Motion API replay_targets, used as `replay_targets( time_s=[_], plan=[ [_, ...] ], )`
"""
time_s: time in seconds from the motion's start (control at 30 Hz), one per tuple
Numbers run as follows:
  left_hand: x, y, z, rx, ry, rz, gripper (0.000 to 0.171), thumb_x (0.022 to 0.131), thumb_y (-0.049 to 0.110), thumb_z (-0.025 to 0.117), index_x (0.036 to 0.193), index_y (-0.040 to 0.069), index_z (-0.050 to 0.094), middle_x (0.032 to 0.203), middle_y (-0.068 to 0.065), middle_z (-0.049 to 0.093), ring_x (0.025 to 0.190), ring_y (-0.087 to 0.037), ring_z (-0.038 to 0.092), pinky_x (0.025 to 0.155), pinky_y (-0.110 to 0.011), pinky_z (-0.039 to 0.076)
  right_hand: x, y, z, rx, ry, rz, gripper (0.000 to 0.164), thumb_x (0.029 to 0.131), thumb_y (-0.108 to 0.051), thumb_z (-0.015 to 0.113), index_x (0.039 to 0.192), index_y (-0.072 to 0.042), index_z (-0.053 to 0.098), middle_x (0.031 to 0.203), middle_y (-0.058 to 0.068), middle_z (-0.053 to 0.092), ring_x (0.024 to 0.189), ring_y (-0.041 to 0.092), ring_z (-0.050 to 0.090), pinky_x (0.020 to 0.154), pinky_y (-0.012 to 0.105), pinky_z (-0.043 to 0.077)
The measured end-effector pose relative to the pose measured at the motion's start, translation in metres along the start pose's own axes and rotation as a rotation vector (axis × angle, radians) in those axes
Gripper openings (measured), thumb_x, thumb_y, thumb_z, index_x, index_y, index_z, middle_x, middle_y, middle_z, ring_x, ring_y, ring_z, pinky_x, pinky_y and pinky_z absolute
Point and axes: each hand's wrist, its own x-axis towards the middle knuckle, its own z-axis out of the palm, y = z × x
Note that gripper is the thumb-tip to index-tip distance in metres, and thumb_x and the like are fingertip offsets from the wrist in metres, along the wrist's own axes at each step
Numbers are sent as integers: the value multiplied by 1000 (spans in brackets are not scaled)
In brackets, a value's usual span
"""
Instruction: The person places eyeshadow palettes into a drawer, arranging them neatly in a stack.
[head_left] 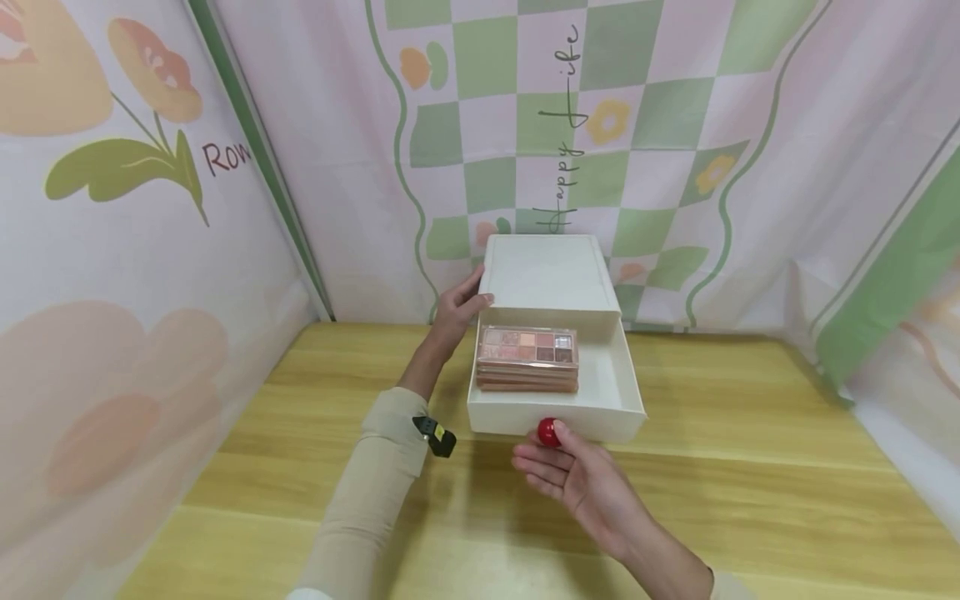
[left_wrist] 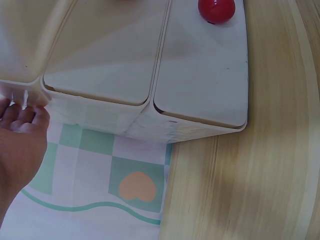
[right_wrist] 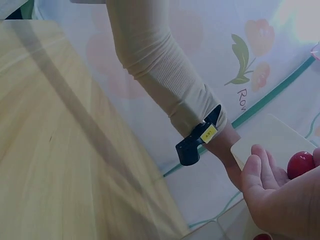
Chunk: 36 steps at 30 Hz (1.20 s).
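Note:
A white drawer cabinet (head_left: 547, 271) stands at the back of the table, its top drawer (head_left: 510, 418) pulled out toward me. Inside, on the left, lies a stack of several eyeshadow palettes (head_left: 528, 358) with clear lids. My right hand (head_left: 600, 487) pinches the drawer's round red knob (head_left: 549, 432) between thumb and forefinger, palm turned up, the other fingers extended below. Against the cabinet's left side rests my left hand (head_left: 454, 315), thumb on the top near the front edge. In the left wrist view its fingers (left_wrist: 25, 115) touch the cabinet's side.
Below the pulled-out drawer, the left wrist view shows two pushed-in drawer fronts (left_wrist: 200, 70), the lower with another red knob (left_wrist: 216, 10). A wooden table (head_left: 750, 450) carries the cabinet. Patterned curtains (head_left: 487, 125) hang behind and at both sides. Black cameras (head_left: 437, 437) sit at the wrists.

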Motion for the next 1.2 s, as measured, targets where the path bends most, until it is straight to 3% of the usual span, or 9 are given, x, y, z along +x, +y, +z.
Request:
replay_targets(
  time_s=[0.3,0.6,0.9,1.2],
  plan=[
    [1,0,-1,-10,2,3,67,96,20,57,158,9,33,168,-9,30,155,-25,33,129,-35,29,4,1,3,-5,18,-44,31,111,-30,37,112,-16,65,107,-2,79,105,13,75,98,26,59],
    [-1,-2,0,-3,3,-6,70,95,21,57,158,8,32,168,-9,30,155,-25,33,129,-36,29,14,2,5,-14,89,-86,31,110,-31,39,107,-18,67,101,-4,79,99,10,75,96,25,60],
    [-2,-2,1,3,7,4,71,94,22,58,158,7,32,168,-9,31,155,-26,33,129,-37,30,34,-2,5,-47,247,-87,29,109,-35,43,104,-17,65,94,-4,79,95,11,75,92,26,61],
    [-1,0,1,8,12,13,70,94,22,56,158,7,33,167,-10,32,155,-26,35,128,-36,31,62,-13,-4,-43,286,-122,29,109,-36,42,102,-17,63,89,-6,78,91,10,76,88,24,61]
  ],
)
